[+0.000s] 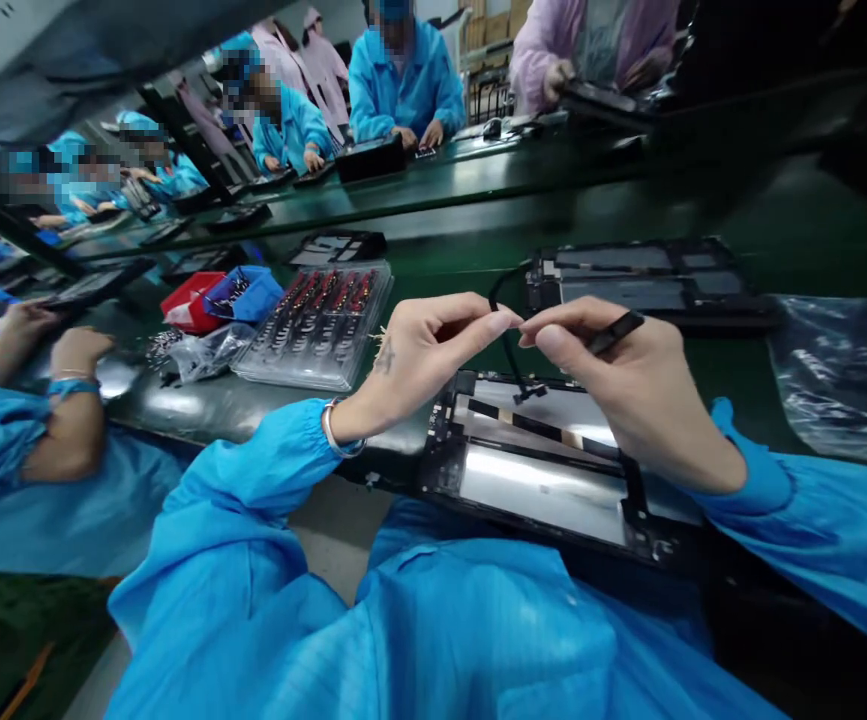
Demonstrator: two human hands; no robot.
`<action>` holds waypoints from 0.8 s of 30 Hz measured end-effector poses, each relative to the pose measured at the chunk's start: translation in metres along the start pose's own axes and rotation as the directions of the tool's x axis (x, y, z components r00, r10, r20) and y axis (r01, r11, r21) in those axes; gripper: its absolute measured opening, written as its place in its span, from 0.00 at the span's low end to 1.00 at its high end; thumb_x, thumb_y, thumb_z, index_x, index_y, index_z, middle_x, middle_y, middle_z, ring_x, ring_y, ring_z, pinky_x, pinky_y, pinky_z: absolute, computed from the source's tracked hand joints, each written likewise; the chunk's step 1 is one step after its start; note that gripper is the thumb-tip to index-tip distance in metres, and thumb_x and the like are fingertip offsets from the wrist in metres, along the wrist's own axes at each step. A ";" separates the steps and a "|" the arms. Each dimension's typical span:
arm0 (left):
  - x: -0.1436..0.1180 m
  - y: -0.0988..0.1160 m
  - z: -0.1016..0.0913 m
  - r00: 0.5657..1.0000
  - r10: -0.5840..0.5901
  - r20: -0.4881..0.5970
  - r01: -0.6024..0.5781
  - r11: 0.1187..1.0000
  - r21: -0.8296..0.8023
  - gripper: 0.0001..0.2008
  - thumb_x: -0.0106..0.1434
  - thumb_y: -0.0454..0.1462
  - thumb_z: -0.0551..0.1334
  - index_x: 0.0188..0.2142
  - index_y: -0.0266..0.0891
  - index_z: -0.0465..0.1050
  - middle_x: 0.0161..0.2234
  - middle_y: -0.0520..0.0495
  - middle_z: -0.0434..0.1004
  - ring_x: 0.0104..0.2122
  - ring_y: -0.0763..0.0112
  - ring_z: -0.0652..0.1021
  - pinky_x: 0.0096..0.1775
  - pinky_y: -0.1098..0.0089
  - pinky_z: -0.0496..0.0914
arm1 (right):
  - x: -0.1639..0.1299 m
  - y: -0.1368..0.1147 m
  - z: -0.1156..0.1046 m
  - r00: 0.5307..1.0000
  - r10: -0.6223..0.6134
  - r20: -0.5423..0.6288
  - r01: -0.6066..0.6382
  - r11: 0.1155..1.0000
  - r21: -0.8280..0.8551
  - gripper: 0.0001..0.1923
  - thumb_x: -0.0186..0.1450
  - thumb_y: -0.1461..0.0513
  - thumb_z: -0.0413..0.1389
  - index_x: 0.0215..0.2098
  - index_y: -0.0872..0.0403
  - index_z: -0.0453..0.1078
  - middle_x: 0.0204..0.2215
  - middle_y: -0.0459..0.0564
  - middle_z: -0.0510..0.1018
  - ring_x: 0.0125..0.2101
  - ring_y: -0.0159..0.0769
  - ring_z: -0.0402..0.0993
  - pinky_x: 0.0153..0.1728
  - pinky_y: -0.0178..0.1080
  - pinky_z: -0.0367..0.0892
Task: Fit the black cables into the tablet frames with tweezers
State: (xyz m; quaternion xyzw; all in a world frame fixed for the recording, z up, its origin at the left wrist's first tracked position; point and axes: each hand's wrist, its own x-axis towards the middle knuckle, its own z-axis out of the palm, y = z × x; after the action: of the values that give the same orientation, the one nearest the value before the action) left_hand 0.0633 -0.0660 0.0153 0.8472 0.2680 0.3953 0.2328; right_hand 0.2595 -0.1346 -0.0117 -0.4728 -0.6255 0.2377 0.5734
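Note:
My left hand is closed in a pinch on a thin black cable. The cable loops above the fingers, and its small connector end hangs below them. My right hand has thumb and index finger pinched together, almost touching the left fingertips; whether anything lies between them is too small to see. A slim black tool is tucked in that hand, its tip pointing up to the right. Below both hands lies an opened flat tablet-like device with silver panels, a dark frame and a black strip across it.
Behind stands a second opened device. To its right lies a clear plastic bag. Left are a clear tray of small parts, a red bin and a blue bin. A co-worker's arm is close on the left.

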 end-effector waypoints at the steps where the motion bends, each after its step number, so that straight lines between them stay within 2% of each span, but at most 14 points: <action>1: 0.001 0.001 0.000 0.999 -0.054 0.008 0.054 0.996 -0.076 0.22 0.72 0.54 0.63 0.35 0.40 0.83 0.24 0.52 0.72 0.25 0.75 0.67 0.27 0.70 0.59 | 0.001 0.001 0.000 1.000 -0.001 0.023 0.000 1.000 0.002 0.13 0.68 0.47 0.65 0.37 0.48 0.80 0.34 0.47 0.82 0.33 0.37 0.75 0.34 0.40 0.69; 5: 0.003 0.003 0.006 0.991 -0.126 0.043 0.133 0.950 -0.284 0.19 0.69 0.52 0.68 0.37 0.39 0.85 0.25 0.52 0.73 0.26 0.76 0.68 0.29 0.71 0.61 | 0.002 0.004 0.002 0.998 -0.006 0.059 0.005 1.000 0.020 0.16 0.66 0.47 0.67 0.33 0.49 0.79 0.28 0.46 0.80 0.29 0.35 0.73 0.31 0.39 0.66; 8: -0.001 -0.001 0.009 0.989 -0.138 0.052 0.148 0.942 -0.303 0.20 0.71 0.52 0.65 0.39 0.39 0.85 0.23 0.53 0.70 0.23 0.77 0.66 0.27 0.72 0.58 | 0.000 0.006 0.004 0.999 -0.004 0.045 0.003 1.000 0.015 0.16 0.66 0.48 0.67 0.32 0.51 0.78 0.26 0.45 0.78 0.27 0.34 0.71 0.29 0.39 0.65; 10: -0.005 -0.006 0.008 0.991 -0.104 0.084 0.120 0.969 -0.218 0.23 0.74 0.54 0.61 0.41 0.38 0.85 0.21 0.53 0.68 0.23 0.75 0.68 0.27 0.72 0.58 | -0.003 0.007 0.000 1.000 -0.007 0.025 0.007 1.000 -0.019 0.15 0.68 0.49 0.65 0.32 0.51 0.76 0.26 0.45 0.77 0.27 0.34 0.70 0.29 0.39 0.64; 13: -0.011 -0.014 0.000 0.979 -0.036 0.200 0.033 0.999 0.019 0.24 0.77 0.52 0.56 0.49 0.38 0.84 0.20 0.53 0.69 0.23 0.75 0.70 0.28 0.73 0.59 | -0.008 0.007 -0.017 0.999 -0.033 0.014 0.035 0.988 -0.152 0.12 0.70 0.54 0.62 0.32 0.51 0.74 0.28 0.46 0.77 0.30 0.36 0.70 0.31 0.41 0.64; 17: -0.012 -0.026 -0.006 0.959 -0.021 0.283 -0.058 0.961 0.271 0.19 0.78 0.46 0.57 0.55 0.39 0.82 0.23 0.54 0.75 0.22 0.77 0.72 0.28 0.73 0.58 | -0.013 0.010 -0.051 0.990 0.016 0.137 0.038 0.921 -0.387 0.09 0.71 0.57 0.60 0.33 0.50 0.74 0.30 0.47 0.77 0.31 0.39 0.71 0.32 0.43 0.62; 20: -0.008 -0.033 -0.005 0.951 -0.023 0.309 -0.080 0.945 0.318 0.20 0.78 0.46 0.56 0.55 0.40 0.82 0.23 0.53 0.77 0.25 0.75 0.76 0.28 0.74 0.59 | -0.016 0.017 -0.073 0.952 0.137 0.275 0.009 0.881 -0.473 0.10 0.70 0.53 0.60 0.35 0.48 0.76 0.32 0.48 0.78 0.31 0.41 0.73 0.31 0.43 0.61; 24: -0.002 -0.040 0.003 0.917 0.050 0.397 -0.158 0.957 0.244 0.19 0.79 0.46 0.55 0.53 0.40 0.81 0.32 0.51 0.83 0.31 0.74 0.81 0.31 0.74 0.64 | -0.017 0.028 -0.090 0.862 0.314 0.397 -0.067 0.848 -0.526 0.15 0.71 0.48 0.57 0.36 0.47 0.77 0.34 0.49 0.79 0.32 0.42 0.74 0.31 0.43 0.63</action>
State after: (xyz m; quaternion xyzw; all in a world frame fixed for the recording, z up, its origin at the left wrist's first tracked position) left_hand 0.0535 -0.0379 -0.0114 0.9453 0.2226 0.1919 0.1415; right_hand 0.3514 -0.1595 -0.0226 -0.5934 -0.7329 0.2338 0.2369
